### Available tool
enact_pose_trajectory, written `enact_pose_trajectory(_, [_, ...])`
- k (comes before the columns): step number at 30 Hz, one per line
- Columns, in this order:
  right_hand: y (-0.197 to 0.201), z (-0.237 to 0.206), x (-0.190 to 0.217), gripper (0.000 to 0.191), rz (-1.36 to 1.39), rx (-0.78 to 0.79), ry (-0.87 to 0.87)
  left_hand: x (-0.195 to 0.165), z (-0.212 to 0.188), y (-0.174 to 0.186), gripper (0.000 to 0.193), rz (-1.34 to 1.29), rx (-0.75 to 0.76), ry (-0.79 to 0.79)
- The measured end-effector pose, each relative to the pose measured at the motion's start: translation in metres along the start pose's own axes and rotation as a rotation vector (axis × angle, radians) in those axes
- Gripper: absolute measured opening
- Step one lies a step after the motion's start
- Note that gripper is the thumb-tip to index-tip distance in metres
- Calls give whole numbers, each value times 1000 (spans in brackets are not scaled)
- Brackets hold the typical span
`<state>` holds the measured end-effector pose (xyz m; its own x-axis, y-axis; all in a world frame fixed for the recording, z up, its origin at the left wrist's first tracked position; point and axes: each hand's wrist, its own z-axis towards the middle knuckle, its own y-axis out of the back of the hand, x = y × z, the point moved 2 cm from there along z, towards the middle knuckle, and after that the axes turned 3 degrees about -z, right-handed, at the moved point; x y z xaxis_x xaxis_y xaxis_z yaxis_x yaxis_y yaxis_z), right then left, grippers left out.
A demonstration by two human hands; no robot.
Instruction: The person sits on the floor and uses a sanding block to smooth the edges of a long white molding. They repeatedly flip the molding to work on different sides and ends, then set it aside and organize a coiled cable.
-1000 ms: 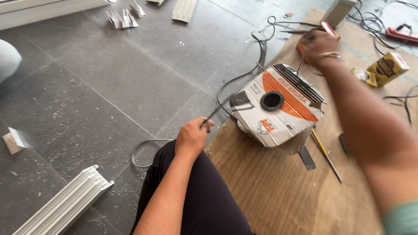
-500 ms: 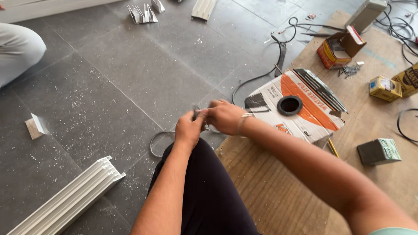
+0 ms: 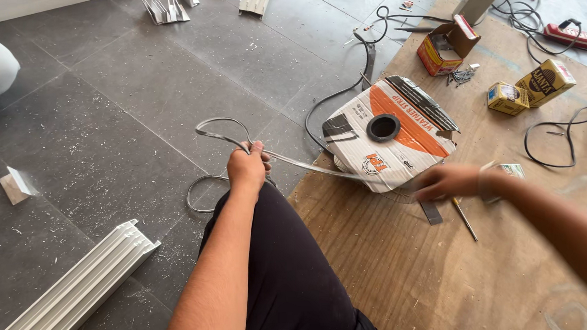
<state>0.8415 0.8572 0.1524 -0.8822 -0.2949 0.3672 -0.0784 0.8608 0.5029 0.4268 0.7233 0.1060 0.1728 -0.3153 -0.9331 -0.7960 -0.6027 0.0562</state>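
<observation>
The right hand (image 3: 447,181) has swung away from the left hand (image 3: 247,166) to the plywood board (image 3: 440,270), fingers loose, blurred. The left hand grips a flat grey strip (image 3: 306,164) running taut from the round-holed cardboard box (image 3: 390,132), slack looping over gritty dark tiles (image 3: 110,126).

Left hand (image 3: 247,168) grips a grey strip (image 3: 306,164); blurred right hand (image 3: 445,182) perhaps pulls it.

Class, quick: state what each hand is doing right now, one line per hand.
Left hand: closed, gripping the grey strip.
Right hand: blurred beside the cardboard box; whether it holds anything cannot be told.
</observation>
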Motion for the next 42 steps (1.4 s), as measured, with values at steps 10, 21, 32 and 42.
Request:
enact_pose_trajectory(10, [224, -3, -22, 49, -290, -1234, -354, 3, -1, -9, 20, 34, -16, -1])
enact_pose_trajectory(21, [0, 162, 272, 23, -456, -711, 458, 10, 9, 15, 37, -240, 78, -49])
enact_pose_trajectory(32, [-39, 102, 230, 10, -297, -1112, 477, -13, -32, -8, 44, 453, 198, -380])
enact_pose_trajectory(42, [-101, 77, 157, 28, 28, -559, 545, 9, -11, 8, 10, 265, -208, -411])
